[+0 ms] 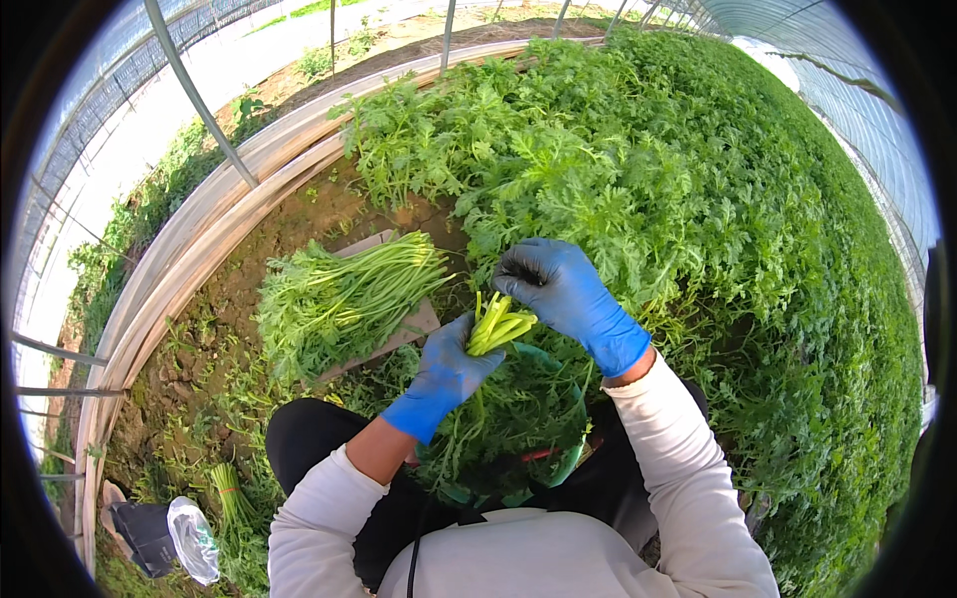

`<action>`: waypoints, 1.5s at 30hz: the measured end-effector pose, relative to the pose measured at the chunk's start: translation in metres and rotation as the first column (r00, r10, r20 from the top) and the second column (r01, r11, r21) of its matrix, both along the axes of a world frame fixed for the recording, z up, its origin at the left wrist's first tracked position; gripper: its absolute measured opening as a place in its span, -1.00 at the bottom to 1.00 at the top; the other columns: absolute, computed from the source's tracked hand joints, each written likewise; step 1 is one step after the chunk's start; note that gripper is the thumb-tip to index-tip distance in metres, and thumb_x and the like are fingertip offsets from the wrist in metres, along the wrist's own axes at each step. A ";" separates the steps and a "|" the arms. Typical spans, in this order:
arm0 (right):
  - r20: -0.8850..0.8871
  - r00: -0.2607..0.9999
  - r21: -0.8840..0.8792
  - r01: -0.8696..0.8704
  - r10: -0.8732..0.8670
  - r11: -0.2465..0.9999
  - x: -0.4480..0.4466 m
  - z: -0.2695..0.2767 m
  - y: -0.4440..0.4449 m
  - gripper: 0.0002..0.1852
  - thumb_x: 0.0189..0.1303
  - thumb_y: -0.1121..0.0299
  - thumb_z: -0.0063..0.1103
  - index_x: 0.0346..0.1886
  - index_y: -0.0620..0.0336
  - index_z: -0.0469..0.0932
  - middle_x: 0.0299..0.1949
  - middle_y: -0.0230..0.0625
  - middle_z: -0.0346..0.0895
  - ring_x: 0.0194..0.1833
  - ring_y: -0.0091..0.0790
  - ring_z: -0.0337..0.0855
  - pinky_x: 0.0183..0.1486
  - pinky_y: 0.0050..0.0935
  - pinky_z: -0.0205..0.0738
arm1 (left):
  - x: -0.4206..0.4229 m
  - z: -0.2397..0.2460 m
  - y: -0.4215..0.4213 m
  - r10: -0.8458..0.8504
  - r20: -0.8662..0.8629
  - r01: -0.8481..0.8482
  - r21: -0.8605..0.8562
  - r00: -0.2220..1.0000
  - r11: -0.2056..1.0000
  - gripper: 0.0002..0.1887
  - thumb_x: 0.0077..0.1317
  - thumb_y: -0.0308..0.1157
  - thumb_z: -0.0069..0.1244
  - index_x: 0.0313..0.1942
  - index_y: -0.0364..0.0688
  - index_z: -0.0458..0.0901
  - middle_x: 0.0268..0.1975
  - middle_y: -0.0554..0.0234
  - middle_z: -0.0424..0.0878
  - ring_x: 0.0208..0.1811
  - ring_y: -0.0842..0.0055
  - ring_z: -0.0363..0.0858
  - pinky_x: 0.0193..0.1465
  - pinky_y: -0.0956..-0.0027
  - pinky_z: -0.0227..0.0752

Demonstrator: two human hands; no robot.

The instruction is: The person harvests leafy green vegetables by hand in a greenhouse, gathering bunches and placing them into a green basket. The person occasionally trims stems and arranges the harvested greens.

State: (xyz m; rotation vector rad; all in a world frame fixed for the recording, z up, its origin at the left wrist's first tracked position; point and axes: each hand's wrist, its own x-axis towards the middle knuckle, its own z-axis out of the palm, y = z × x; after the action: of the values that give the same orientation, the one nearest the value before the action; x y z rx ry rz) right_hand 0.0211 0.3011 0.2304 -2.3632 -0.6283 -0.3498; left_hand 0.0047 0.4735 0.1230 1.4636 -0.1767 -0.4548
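In a blue glove, my left hand (452,366) is closed around a small bunch of leafy green stems (497,325), the pale cut ends pointing up and the leaves hanging below. My right hand (549,288), gloved in blue with dark-stained fingers, is curled just above the cut ends; whether it pinches anything is hidden. Beneath both hands, between my knees, is a green tub (576,441) filled with leafy greens. A pile of cut greens (359,299) lies to the left on a flat board (407,329), stems towards the upper right.
Standing leafy crop (673,172) fills the right side and top. At lower left are a banded bundle of greens (232,493), a clear plastic bag (193,538) and a dark packet (142,534). Rolled plastic sheeting (202,217) and metal hoops (198,97) edge the left.
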 end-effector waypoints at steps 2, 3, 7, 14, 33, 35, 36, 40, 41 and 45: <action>0.050 0.999 -0.004 -0.021 0.021 1.000 0.000 -0.006 0.001 -0.82 0.07 0.39 0.33 -0.29 0.23 0.60 -0.40 -0.17 0.55 -0.34 -0.15 0.61 -0.27 -0.30 0.49 | -0.002 0.002 -0.001 0.035 -0.061 -0.043 -0.130 0.998 0.991 -0.49 0.17 -0.55 0.13 0.15 -0.30 0.39 0.03 0.22 0.60 0.00 0.56 0.59 0.09 0.48 0.47; 0.067 0.997 0.019 -0.049 0.048 0.999 0.000 -0.008 0.002 -0.83 0.08 0.39 0.32 -0.29 0.24 0.60 -0.40 -0.17 0.55 -0.34 -0.15 0.62 -0.26 -0.30 0.50 | -0.002 0.003 0.000 0.030 -0.041 -0.036 -0.159 0.999 0.987 -0.47 0.18 -0.56 0.13 0.17 -0.31 0.36 0.06 0.21 0.58 0.02 0.56 0.58 0.10 0.47 0.47; 0.004 0.999 0.125 -0.051 0.050 0.991 0.000 -0.007 0.001 -0.84 0.14 0.39 0.29 -0.27 0.25 0.60 -0.40 -0.20 0.58 -0.32 -0.18 0.64 -0.21 -0.32 0.53 | -0.003 0.006 0.004 0.034 -0.173 -0.078 -0.258 0.984 0.963 -0.49 0.20 -0.56 0.14 0.16 -0.35 0.35 0.05 0.17 0.58 0.03 0.52 0.58 0.10 0.45 0.49; 0.110 0.985 -0.131 -0.122 0.137 0.984 -0.010 0.010 0.017 -0.46 0.41 0.07 -0.10 0.30 0.23 0.29 0.24 0.06 0.34 0.24 0.07 0.39 0.24 -0.20 0.32 | -0.003 0.019 0.004 0.019 0.184 -0.057 0.199 0.983 0.978 -0.50 0.14 -0.53 0.23 0.08 -0.40 0.42 -0.01 0.15 0.63 -0.07 0.52 0.62 0.03 0.41 0.53; -0.538 0.819 0.501 0.123 0.197 0.857 -0.061 -0.097 0.056 -0.10 0.05 0.23 0.44 0.40 0.23 0.10 0.06 -0.13 0.52 0.05 -0.32 0.55 0.17 -0.33 0.39 | 0.001 0.073 -0.001 0.233 -0.277 -0.319 -0.324 0.932 0.891 -0.59 0.09 -0.52 0.24 -0.04 -0.31 0.51 -0.19 0.19 0.65 -0.22 0.47 0.62 -0.09 0.38 0.51; -0.623 0.675 0.649 0.165 0.395 0.742 -0.054 -0.089 0.036 -0.48 0.15 0.41 0.33 0.19 0.24 0.43 -0.04 -0.30 0.59 -0.03 -0.52 0.56 0.11 -0.48 0.44 | 0.001 0.069 0.007 0.085 -0.098 -0.114 -0.352 0.992 0.929 -0.47 0.13 -0.45 0.23 0.09 -0.35 0.42 -0.07 0.08 0.62 -0.07 0.38 0.63 0.02 0.29 0.52; -0.588 0.669 0.698 0.136 0.455 0.703 -0.053 -0.083 0.025 -0.57 0.16 0.46 0.30 0.12 0.25 0.48 -0.09 -0.33 0.60 -0.07 -0.53 0.57 0.09 -0.49 0.45 | 0.007 0.071 0.018 -0.091 -0.006 0.084 -0.318 0.996 0.944 -0.27 0.11 -0.34 0.27 0.23 -0.36 0.27 0.10 0.03 0.55 0.15 0.34 0.53 0.20 0.27 0.40; -0.511 0.633 0.800 0.103 0.582 0.591 -0.055 -0.067 0.007 -0.73 0.16 0.51 0.29 -0.05 0.29 0.56 -0.26 -0.35 0.61 -0.26 -0.51 0.60 -0.13 -0.46 0.52 | 0.008 0.067 0.026 -0.411 -0.161 0.346 -0.321 0.897 0.881 -0.15 0.01 -0.19 0.31 0.28 -0.30 0.31 0.16 0.14 0.53 0.18 0.40 0.46 0.27 0.27 0.32; -0.505 0.621 0.800 0.077 0.600 0.595 -0.057 -0.064 0.007 -0.74 0.16 0.51 0.30 -0.07 0.30 0.56 -0.29 -0.34 0.60 -0.29 -0.50 0.60 -0.18 -0.45 0.53 | 0.005 0.067 0.023 -0.423 -0.106 0.354 -0.389 0.900 0.851 -0.14 0.00 -0.20 0.31 0.29 -0.29 0.30 0.17 0.14 0.52 0.19 0.39 0.46 0.26 0.26 0.33; -0.511 0.509 0.824 0.061 0.693 0.563 -0.065 -0.062 0.014 -0.75 0.19 0.48 0.27 -0.08 0.32 0.54 -0.32 -0.32 0.59 -0.33 -0.48 0.59 -0.26 -0.46 0.51 | -0.004 0.074 0.009 -0.387 -0.061 0.336 -0.384 0.920 0.860 -0.13 -0.03 -0.23 0.32 0.28 -0.29 0.26 0.09 0.04 0.56 0.09 0.27 0.57 0.19 0.19 0.42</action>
State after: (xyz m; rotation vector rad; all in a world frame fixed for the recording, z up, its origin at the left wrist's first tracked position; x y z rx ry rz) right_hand -0.0438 0.3154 0.1680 -1.2162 -0.3609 0.5918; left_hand 0.0004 0.4823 0.1973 1.0240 -0.4117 -0.7841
